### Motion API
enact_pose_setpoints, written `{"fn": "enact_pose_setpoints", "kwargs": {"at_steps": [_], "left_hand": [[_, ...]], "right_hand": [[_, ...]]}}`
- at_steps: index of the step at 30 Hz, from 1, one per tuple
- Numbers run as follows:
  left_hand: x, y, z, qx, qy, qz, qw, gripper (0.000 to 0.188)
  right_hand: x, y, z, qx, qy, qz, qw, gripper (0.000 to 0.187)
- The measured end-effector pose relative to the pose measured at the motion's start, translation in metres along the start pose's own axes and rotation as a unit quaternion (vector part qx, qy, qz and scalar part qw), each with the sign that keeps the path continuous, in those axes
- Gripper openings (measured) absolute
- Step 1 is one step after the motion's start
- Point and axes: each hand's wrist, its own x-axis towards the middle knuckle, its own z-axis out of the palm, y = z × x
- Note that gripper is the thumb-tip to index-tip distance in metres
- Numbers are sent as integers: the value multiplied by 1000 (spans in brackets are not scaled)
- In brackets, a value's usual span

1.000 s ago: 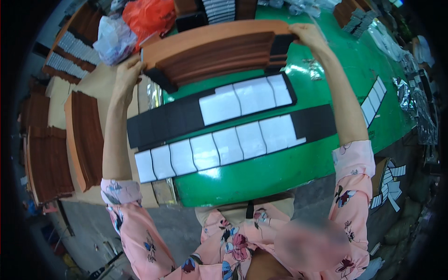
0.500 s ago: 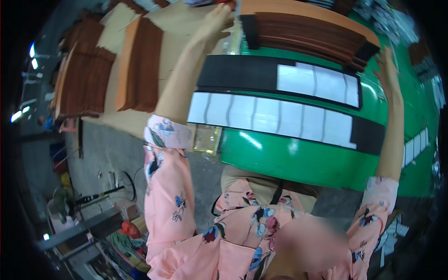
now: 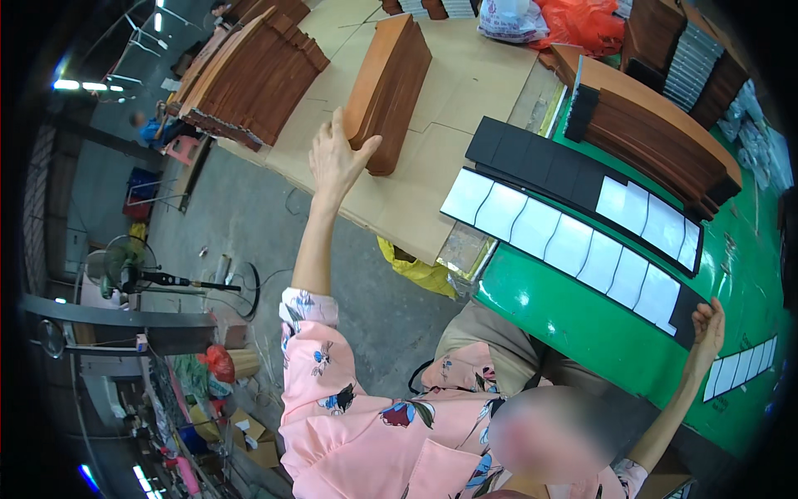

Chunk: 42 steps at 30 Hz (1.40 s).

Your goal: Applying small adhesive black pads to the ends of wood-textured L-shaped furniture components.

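Observation:
My left hand is open with fingers spread, at the near end of a stack of long brown pieces on the cardboard-covered surface. Whether it touches the stack I cannot tell. My right hand holds nothing, its fingers loosely bent and apart. It is over the green table, by the right end of a black strip with white patches. Behind that strip lies a second black strip with fewer white patches. A curved stack of brown pieces stands farther back on the table.
A larger brown stack stands at the far left of the cardboard. Red and white plastic bags lie at the back. A short white-patched strip lies at the right. A fan stands on the left floor.
The view has swung left. My left hand has gone from the left end of the green table's brown stack to the cardboard's stack. My right hand has left that stack's right end and come nearer.

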Motion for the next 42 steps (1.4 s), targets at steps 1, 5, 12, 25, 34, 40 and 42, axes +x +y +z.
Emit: {"fn": "enact_pose_setpoints", "kwargs": {"at_steps": [1, 5, 12, 25, 34, 40, 42], "left_hand": [[5, -3, 5, -18, -95, -53, 994, 77], [30, 1, -5, -90, -186, -144, 968, 77], [28, -20, 5, -107, -161, -62, 979, 80], [-34, -80, 117, -619, -211, -330, 680, 68], [-43, -76, 141, -475, -130, -298, 818, 74], [-68, -59, 95, -562, -192, -320, 738, 66], [-86, -53, 76, -562, -199, -318, 737, 64]], "right_hand": [[-3, -4, 10, -6, -29, -9, 1000, 37], [-25, -25, 51, -79, -113, -22, 990, 28], [-50, -59, 150, -136, -297, -49, 944, 21], [-77, -61, 453, 128, -531, 149, 824, 61], [-88, -42, 576, 148, -515, 219, 815, 76], [-101, -42, 549, 73, -500, 237, 830, 71], [-115, -46, 533, 59, -499, 245, 829, 69]]}}
